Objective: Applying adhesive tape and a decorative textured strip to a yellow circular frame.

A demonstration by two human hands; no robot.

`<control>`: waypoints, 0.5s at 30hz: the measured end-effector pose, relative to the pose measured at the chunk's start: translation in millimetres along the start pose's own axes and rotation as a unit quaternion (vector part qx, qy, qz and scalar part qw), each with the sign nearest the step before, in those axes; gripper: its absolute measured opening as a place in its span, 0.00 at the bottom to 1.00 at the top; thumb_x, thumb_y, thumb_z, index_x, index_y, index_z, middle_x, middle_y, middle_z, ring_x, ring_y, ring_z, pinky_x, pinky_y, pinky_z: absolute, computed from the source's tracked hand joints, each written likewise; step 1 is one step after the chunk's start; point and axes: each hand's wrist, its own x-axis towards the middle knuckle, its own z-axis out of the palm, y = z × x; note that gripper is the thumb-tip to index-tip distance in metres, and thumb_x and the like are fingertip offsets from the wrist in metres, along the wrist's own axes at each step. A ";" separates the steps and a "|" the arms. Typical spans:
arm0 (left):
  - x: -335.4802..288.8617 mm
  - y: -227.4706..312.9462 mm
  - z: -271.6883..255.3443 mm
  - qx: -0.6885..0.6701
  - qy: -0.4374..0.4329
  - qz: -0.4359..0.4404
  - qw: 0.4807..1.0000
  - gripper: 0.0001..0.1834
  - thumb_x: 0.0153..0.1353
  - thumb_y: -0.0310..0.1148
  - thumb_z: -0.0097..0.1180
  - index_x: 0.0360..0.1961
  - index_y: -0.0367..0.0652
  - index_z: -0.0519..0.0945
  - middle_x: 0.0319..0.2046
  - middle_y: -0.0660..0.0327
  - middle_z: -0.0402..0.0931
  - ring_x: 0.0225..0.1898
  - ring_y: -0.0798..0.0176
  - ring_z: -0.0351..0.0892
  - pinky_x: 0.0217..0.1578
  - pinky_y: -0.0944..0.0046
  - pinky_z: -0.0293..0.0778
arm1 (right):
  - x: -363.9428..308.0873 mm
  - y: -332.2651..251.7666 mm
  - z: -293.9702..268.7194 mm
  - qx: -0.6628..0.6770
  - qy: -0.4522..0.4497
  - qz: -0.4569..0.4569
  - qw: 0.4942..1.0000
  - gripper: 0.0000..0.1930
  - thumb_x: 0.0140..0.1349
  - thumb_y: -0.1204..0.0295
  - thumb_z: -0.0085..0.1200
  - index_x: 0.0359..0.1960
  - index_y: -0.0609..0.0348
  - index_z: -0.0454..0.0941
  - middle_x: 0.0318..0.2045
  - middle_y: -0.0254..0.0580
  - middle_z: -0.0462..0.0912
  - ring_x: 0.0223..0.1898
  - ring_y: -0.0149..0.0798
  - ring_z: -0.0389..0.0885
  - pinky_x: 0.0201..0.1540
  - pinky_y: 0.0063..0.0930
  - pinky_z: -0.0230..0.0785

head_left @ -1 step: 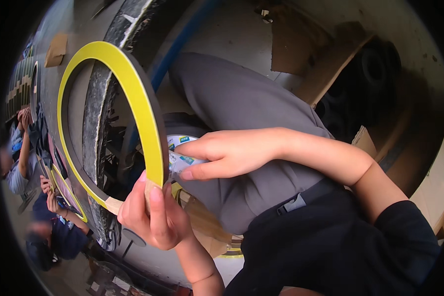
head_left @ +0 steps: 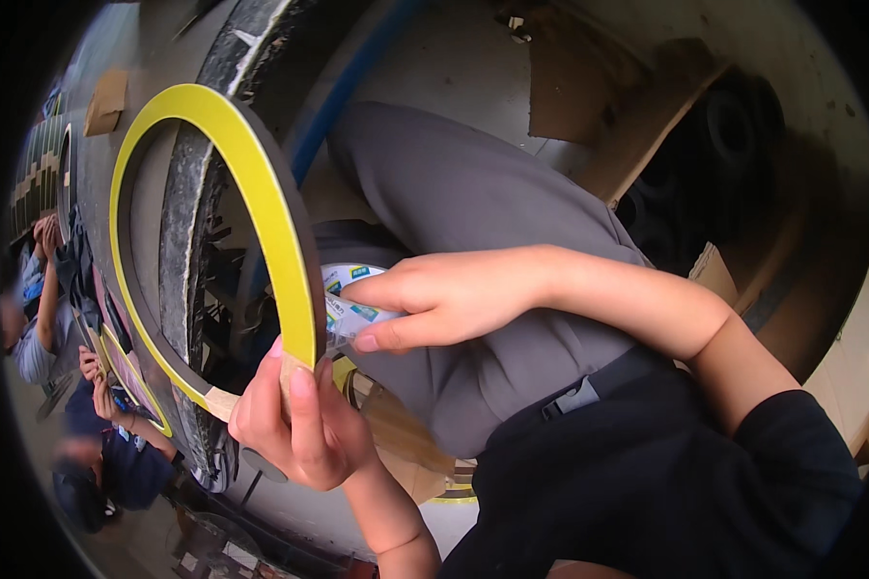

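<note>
My left hand [head_left: 304, 425] pinches a large yellow ring [head_left: 285, 261] with a dark outer edge at its lower end, where a tan, wood-like stretch shows. The ring stands tilted upright, left of my lap. Just right of its edge, my right hand [head_left: 444, 297] grips a roll of tape [head_left: 336, 280] with a white, label-printed core. Forefinger and thumb lie over the core; the other fingers are hidden. Something clear, like a bit of tape, shows between the roll and the ring.
A black, worn table edge [head_left: 188, 203] runs behind the ring. A cardboard piece [head_left: 106, 101] lies on the table. At the right, a cardboard box [head_left: 657, 145] holds dark round rolls. Two people work at the far left, one holding a yellow-edged frame [head_left: 130, 376].
The ring has shifted very slightly to the left. Both hands keep their holds.
</note>
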 end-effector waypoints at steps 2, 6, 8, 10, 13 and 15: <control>-0.3 1.3 -0.2 0.004 0.002 -0.009 1.000 0.22 0.60 0.22 0.66 0.56 0.47 0.76 0.43 0.50 0.83 0.39 0.54 0.80 0.40 0.60 0.70 | 2.4 9.0 -4.0 0.023 -0.026 -0.031 0.999 0.18 0.74 0.57 0.49 0.46 0.63 0.73 0.31 0.49 0.79 0.34 0.45 0.77 0.39 0.39 0.69; 1.6 -0.3 -1.0 -0.018 0.011 -0.024 0.999 0.15 0.63 0.21 0.62 0.51 0.38 0.77 0.44 0.45 0.81 0.40 0.51 0.80 0.41 0.57 0.73 | 5.4 20.0 -16.6 -0.059 -0.039 -0.047 0.996 0.18 0.73 0.57 0.50 0.43 0.63 0.74 0.31 0.48 0.79 0.33 0.44 0.76 0.39 0.39 0.69; -0.4 -3.7 4.0 -0.072 0.038 -0.049 0.995 0.13 0.65 0.22 0.60 0.51 0.36 0.77 0.43 0.44 0.81 0.40 0.50 0.80 0.41 0.57 0.74 | 1.9 22.3 -16.8 -0.030 -0.028 -0.046 0.998 0.17 0.72 0.58 0.51 0.40 0.63 0.75 0.26 0.45 0.79 0.30 0.42 0.78 0.36 0.36 0.69; 6.0 -6.6 6.5 -0.108 0.070 -0.056 0.990 0.09 0.69 0.23 0.55 0.49 0.33 0.77 0.43 0.40 0.80 0.41 0.49 0.80 0.41 0.58 0.79 | 0.1 20.2 -18.2 -0.014 -0.023 -0.047 0.999 0.16 0.72 0.59 0.52 0.39 0.63 0.75 0.24 0.43 0.79 0.28 0.40 0.78 0.35 0.35 0.69; 8.8 -9.3 11.6 -0.093 0.074 -0.057 0.991 0.09 0.70 0.23 0.55 0.49 0.33 0.76 0.43 0.40 0.79 0.41 0.49 0.81 0.41 0.59 0.80 | -1.3 14.6 -20.3 -0.003 -0.035 -0.031 0.999 0.15 0.72 0.61 0.53 0.39 0.64 0.76 0.22 0.39 0.79 0.26 0.38 0.79 0.33 0.32 0.69; 4.1 -8.3 13.1 -0.105 0.074 -0.071 0.989 0.09 0.70 0.24 0.54 0.49 0.33 0.76 0.44 0.40 0.79 0.41 0.50 0.81 0.41 0.59 0.81 | -2.9 19.1 -20.5 0.048 -0.040 -0.028 0.998 0.13 0.71 0.64 0.54 0.40 0.64 0.79 0.25 0.37 0.82 0.29 0.36 0.80 0.36 0.30 0.71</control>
